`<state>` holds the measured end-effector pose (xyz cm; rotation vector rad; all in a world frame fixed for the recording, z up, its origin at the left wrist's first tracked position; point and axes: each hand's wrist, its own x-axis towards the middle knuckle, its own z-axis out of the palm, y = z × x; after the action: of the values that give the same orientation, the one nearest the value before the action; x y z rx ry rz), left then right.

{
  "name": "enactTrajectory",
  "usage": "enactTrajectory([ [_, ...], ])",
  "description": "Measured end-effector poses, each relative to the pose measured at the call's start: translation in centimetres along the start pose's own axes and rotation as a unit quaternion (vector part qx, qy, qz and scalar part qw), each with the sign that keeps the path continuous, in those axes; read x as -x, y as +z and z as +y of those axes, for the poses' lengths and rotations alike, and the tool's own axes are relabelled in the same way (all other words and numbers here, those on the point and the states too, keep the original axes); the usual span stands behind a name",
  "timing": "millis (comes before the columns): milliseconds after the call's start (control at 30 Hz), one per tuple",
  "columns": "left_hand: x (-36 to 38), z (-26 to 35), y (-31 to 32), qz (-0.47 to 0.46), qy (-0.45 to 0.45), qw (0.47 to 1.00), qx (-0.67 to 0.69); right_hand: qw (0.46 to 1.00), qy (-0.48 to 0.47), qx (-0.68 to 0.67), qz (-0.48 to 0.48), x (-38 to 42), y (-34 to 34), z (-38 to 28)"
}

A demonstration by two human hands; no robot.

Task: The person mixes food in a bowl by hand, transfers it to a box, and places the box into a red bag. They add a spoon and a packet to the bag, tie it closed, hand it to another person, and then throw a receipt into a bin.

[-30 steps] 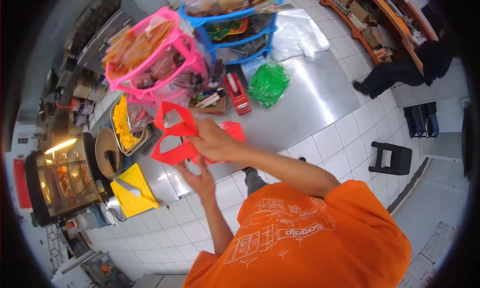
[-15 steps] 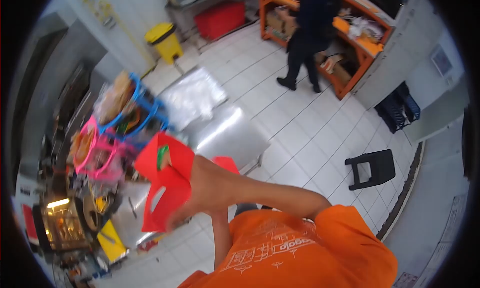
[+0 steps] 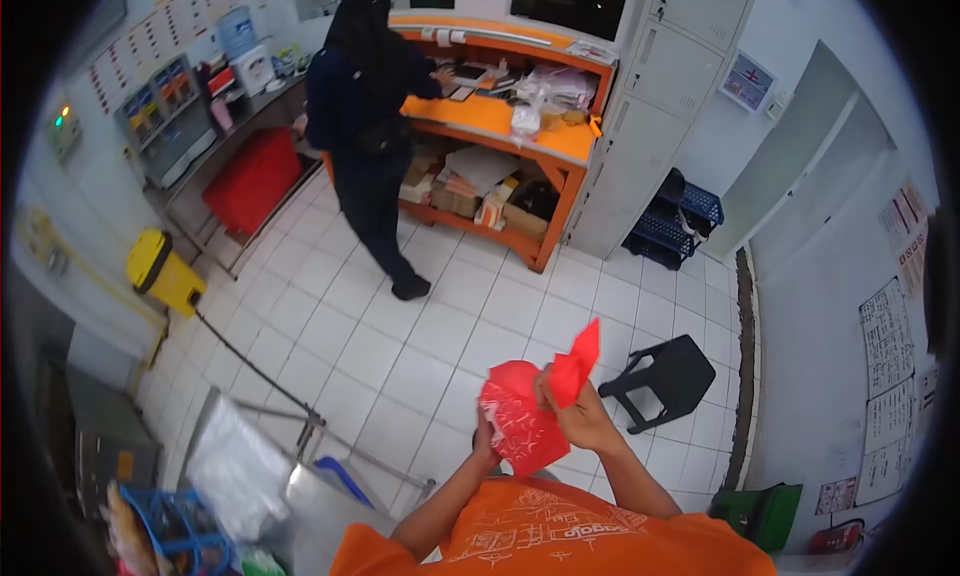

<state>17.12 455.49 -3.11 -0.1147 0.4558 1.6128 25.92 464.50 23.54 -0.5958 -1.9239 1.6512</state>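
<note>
In the middle of the head view, my left hand (image 3: 484,440) is closed on the left side of a red paper package (image 3: 527,431) with white printing. My right hand (image 3: 588,420) grips a folded red paper piece (image 3: 574,368), whose pointed end sticks up past the fingers. The two red parts overlap at my right fingers, so the join between them is hidden. Both hands are close in front of my orange shirt (image 3: 560,521), above the tiled floor.
A metal table (image 3: 325,511) with clear plastic sheeting (image 3: 240,466) and a blue basket (image 3: 180,531) stands at lower left. A black stool (image 3: 675,381) is at my right. Ahead, a person in dark clothes (image 3: 365,136) stands by an orange counter (image 3: 470,124).
My view has swung away from the baskets and metal table toward the counter. The red paper, earlier stretched out over the table side, is now close to my body in both hands.
</note>
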Motion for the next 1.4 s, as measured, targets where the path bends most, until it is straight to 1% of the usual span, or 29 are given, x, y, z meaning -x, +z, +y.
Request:
enactTrajectory([
  [33, -4.7, 0.7, -0.9, -0.003, -0.045, 0.999, -0.028, 0.999, -0.020, 0.015, 0.032, -2.3, -1.4, 0.3],
  [67, -8.2, 1.1, -0.9, -0.019, -0.038, 0.992, -0.115, 0.997, -0.039, 0.023, 0.066, -4.6, -2.5, 0.5],
  [100, -12.0, 2.0, 0.0, -0.039, -0.029, 0.977, -0.205, 0.994, -0.038, 0.037, 0.098, -6.8, -4.0, 0.0],
  [133, -14.0, 4.2, 4.8, 0.013, -0.093, 0.984, -0.151, 0.992, -0.045, 0.016, 0.119, -9.2, -5.6, -0.8],
  [233, -22.4, 8.0, 8.1, 0.014, -0.158, 0.963, -0.218, 0.985, -0.028, -0.010, 0.171, -16.5, -10.5, 0.3],
  [267, -25.8, 8.7, 7.2, 0.006, -0.166, 0.953, -0.255, 0.983, -0.018, -0.012, 0.185, -18.9, -12.1, 1.1],
  [367, -34.5, 11.5, 6.8, 0.008, -0.166, 0.953, -0.252, 0.981, 0.002, -0.012, 0.191, -28.6, -16.0, 4.9],
  [400, -38.1, 12.6, 4.7, -0.014, -0.201, 0.951, -0.236, 0.983, 0.020, -0.025, 0.179, -32.2, -17.1, 5.8],
  [467, -45.4, 17.1, 5.7, 0.035, -0.210, 0.941, -0.263, 0.984, 0.027, -0.023, 0.172, -40.1, -19.2, 5.1],
  [500, -46.7, 19.4, 5.6, 0.068, -0.223, 0.932, -0.277, 0.984, 0.040, -0.030, 0.173, -42.8, -19.2, 5.1],
  [533, -48.2, 21.6, 7.9, 0.079, -0.181, 0.933, -0.302, 0.986, 0.035, -0.047, 0.155, -46.0, -20.3, 5.1],
  [600, -50.4, 26.5, 13.3, 0.101, -0.113, 0.924, -0.350, 0.988, -0.042, -0.052, 0.138, -51.4, -22.5, 4.5],
  [633, -53.1, 29.1, 15.6, 0.105, -0.082, 0.919, -0.371, 0.987, -0.083, -0.047, 0.128, -54.5, -24.5, 4.0],
  [667, -56.1, 31.4, 16.1, 0.091, -0.073, 0.920, -0.374, 0.987, -0.105, -0.010, 0.119, -56.9, -26.4, 3.3],
  [700, -58.7, 32.8, 16.4, 0.083, -0.067, 0.920, -0.378, 0.983, -0.135, -0.007, 0.121, -59.7, -28.0, 2.9],
  [733, -59.9, 34.2, 21.7, 0.061, 0.008, 0.945, -0.320, 0.979, -0.164, -0.006, 0.124, -62.8, -29.5, 2.4],
  [767, -62.5, 35.6, 23.9, 0.035, 0.037, 0.953, -0.297, 0.972, -0.196, -0.006, 0.128, -66.0, -31.0, 1.8],
  [800, -65.3, 37.0, 26.3, 0.030, 0.067, 0.953, -0.296, 0.978, -0.170, 0.027, 0.120, -68.7, -32.7, 0.8],
  [833, -68.2, 38.4, 28.2, 0.024, 0.093, 0.951, -0.292, 0.967, -0.208, 0.053, 0.138, -71.9, -34.0, 0.3],
  [900, -74.1, 41.0, 30.7, -0.013, 0.090, 0.942, -0.322, 0.943, -0.264, 0.108, 0.172, -78.5, -36.7, -0.7],
  [933, -78.2, 42.7, 33.1, -0.041, 0.099, 0.937, -0.334, 0.942, -0.246, 0.130, 0.189, -81.9, -38.4, -2.0],
  [967, -81.9, 44.2, 37.0, -0.067, 0.092, 0.938, -0.329, 0.939, -0.231, 0.157, 0.199, -85.3, -40.6, -3.8],
  [1000, -83.8, 45.4, 40.1, -0.080, 0.081, 0.940, -0.323, 0.940, -0.206, 0.179, 0.207, -88.3, -42.2, -5.1],
  [1033, -85.1, 47.0, 43.0, -0.091, 0.067, 0.939, -0.324, 0.938, -0.204, 0.144, 0.239, -91.4, -43.6, -6.0],
  [1100, -90.1, 49.4, 49.0, -0.132, 0.080, 0.930, -0.335, 0.924, -0.227, 0.076, 0.297, -98.4, -46.9, -8.2],
  [1167, -96.6, 50.6, 52.9, -0.189, 0.188, 0.865, -0.424, 0.924, -0.244, 0.030, 0.293, -104.1, -50.4, -9.5],
  [1267, -103.9, 50.3, 57.2, -0.129, 0.256, 0.831, -0.477, 0.918, -0.265, -0.038, 0.293, -111.6, -55.5, -9.9],
  [1367, -106.3, 51.1, 60.9, -0.173, 0.309, 0.817, -0.455, 0.916, -0.269, -0.077, 0.289, -116.0, -59.5, -9.1],
  [1400, -107.3, 50.9, 61.5, -0.171, 0.333, 0.801, -0.466, 0.917, -0.262, -0.081, 0.288, -117.8, -60.9, -8.3],
])
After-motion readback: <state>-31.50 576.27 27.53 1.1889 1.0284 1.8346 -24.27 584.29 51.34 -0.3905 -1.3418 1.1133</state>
